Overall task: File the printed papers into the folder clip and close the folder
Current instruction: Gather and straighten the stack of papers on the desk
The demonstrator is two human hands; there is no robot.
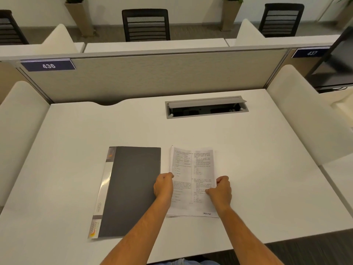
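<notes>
A stack of printed papers (192,169) lies on the white desk (76,131), its far end slightly lifted and curled. My left hand (163,186) grips the stack's left edge and my right hand (220,190) grips its right edge, both with fingers curled around the paper. A dark grey folder (131,188) lies shut on the desk just left of the papers, with a light printed spine strip along its left side. The folder's clip is hidden inside.
A grey cable tray (206,107) with a raised flap is set into the desk behind the papers. A beige partition (172,73) runs along the far edge, with white side dividers (298,111) left and right. A dark monitor (338,62) stands at far right.
</notes>
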